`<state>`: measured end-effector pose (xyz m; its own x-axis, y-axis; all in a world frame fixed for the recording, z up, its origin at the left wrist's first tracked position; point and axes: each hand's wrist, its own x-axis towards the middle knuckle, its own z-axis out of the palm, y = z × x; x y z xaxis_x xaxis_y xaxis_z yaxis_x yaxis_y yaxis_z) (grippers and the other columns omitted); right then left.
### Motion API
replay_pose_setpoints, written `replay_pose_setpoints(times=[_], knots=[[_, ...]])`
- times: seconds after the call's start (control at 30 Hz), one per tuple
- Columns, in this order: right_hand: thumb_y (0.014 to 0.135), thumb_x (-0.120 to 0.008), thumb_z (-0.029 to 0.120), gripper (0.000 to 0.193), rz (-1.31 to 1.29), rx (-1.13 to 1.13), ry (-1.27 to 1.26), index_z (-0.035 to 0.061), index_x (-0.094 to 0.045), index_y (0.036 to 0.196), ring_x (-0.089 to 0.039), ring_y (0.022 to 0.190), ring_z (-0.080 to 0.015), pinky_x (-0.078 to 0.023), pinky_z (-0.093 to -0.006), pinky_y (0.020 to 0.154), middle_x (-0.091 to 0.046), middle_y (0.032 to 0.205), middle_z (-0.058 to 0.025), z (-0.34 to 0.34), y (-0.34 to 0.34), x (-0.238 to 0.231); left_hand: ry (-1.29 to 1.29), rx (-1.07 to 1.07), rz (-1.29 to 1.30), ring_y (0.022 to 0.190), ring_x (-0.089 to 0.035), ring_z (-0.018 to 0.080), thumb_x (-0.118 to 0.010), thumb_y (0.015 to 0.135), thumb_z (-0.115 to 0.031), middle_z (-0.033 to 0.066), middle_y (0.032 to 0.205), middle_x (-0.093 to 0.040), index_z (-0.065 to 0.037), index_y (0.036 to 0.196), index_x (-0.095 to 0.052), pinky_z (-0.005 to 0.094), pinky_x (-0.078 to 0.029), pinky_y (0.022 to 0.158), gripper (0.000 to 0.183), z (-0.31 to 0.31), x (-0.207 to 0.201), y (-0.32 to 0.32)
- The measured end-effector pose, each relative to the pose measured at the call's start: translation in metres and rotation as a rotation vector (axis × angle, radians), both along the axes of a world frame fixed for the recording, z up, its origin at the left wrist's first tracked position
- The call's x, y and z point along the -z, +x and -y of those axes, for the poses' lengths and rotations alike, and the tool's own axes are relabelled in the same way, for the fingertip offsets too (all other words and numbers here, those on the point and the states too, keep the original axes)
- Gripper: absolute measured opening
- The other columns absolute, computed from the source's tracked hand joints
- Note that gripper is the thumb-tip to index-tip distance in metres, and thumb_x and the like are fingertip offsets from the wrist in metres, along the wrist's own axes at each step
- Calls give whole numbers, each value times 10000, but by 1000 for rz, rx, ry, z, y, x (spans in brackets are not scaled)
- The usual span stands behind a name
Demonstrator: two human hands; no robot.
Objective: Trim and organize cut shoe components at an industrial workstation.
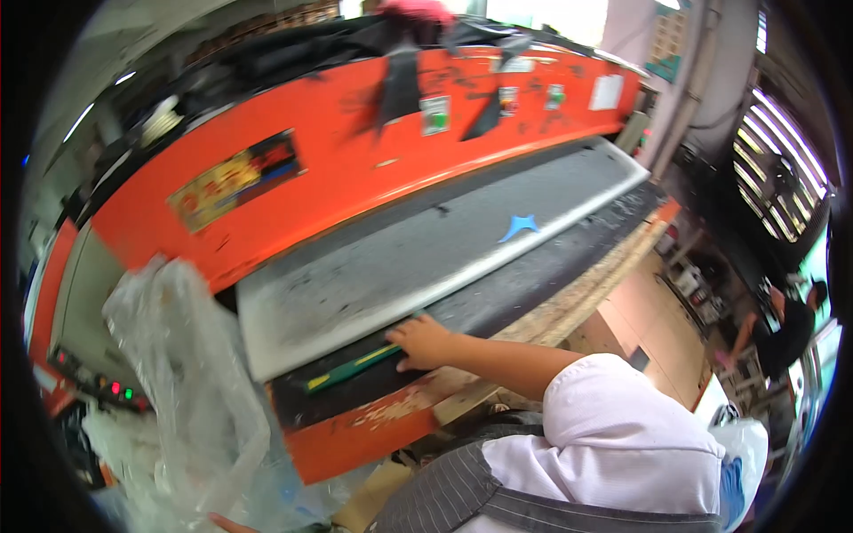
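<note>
My right hand (425,341) rests on the dark front ledge of the bench, its fingers curled around the right end of a long, narrow green tool with yellow parts (354,368). The hand covers that end, so its exact kind is hard to make out. Just beyond lies a long grey padded board (426,240) with a pale rounded edge. Toward its right half sits a small blue forked piece (520,227). At the bottom edge only a sliver of my left hand (229,524) shows, beside clear plastic; its fingers are hidden.
An orange machine panel (346,133) with stickers rises behind the board, dark sheets draped over its top. Clear plastic sheeting (191,355) hangs at the left, near a control box with lit buttons (120,391). A co-worker (786,329) is at the far right.
</note>
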<state>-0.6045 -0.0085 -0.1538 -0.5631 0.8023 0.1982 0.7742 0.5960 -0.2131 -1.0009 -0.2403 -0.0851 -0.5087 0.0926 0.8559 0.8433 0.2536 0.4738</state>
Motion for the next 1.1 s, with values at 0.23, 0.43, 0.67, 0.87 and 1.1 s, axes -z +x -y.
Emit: replay_pose_setpoints(times=[0.23,0.43,0.67,0.87,1.1], knots=[[811,-585,179,158,296,-221,-258,87,-643,927,-606,880,-266,-424,-379,813,-640,889,-107,-8,43,1,-101,357,-229,1263,-221,437,-666,822,-376,307,1366,-163,85,1381,-82,532,-190,1041,930,-90,1,169],[824,-557,168,179,-504,-38,-134,56,-673,902,-607,899,-319,-469,-401,818,-650,932,-139,-98,216,-61,-666,856,-211,1316,-179,513,-648,830,-316,323,1440,-176,-53,1363,-391,582,-157,1068,647,-115,22,326],[895,-526,201,246,-861,459,486,-5,-585,773,-587,757,-370,-451,-437,680,-598,780,-210,-256,365,-150,-1107,935,-154,1292,-325,394,-523,863,-422,208,1354,-421,-76,1291,-472,513,-231,1072,553,-115,36,413],[878,-556,236,251,-639,562,316,2,-633,829,-602,872,-397,-469,-466,768,-624,863,-242,-310,371,-151,-1017,911,-232,1138,-473,387,-596,829,-384,206,1188,-544,-27,1180,-543,478,-373,974,503,-121,45,416],[788,-609,258,187,-673,657,46,94,-687,832,-640,814,-304,-519,-429,692,-652,854,-168,-298,364,-173,-1172,1134,-399,1101,-490,377,-602,824,-427,229,1180,-531,-13,1238,-462,488,-383,956,602,-177,56,436]])
